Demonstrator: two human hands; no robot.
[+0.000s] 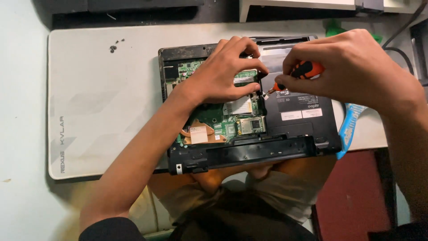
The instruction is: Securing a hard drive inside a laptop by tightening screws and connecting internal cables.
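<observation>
Laptop point(249, 107) lies upside down on a pale mat point(102, 102) on the desk, its bottom cover off so the green board point(223, 122) and copper heat pipe point(198, 133) are bare. Far out to the left of both hands, a few small dark screws point(114, 46) sit together on the mat, apparently parked there so they stay off the open board. The left hand point(223, 73) arches over the upper part of the board, fingers spread and pressing down beside a small green card point(245, 78); this grip seems meant to steady the case and keep the parts under it from shifting. Just right of it, nearly touching, the right hand point(352, 67) has its grip pinched on a short orange-handled screwdriver point(301, 73), thumb and fingers closed round the handle. The tool slants down and left, so its tip meets the case at the edge of the black panel point(298, 118), right under the left fingertips; the low angle likely keeps the tip seated. Beyond the right wrist, a blue-and-white object point(350, 127) pokes out from under the laptop's right side; what it is cannot be told.
</observation>
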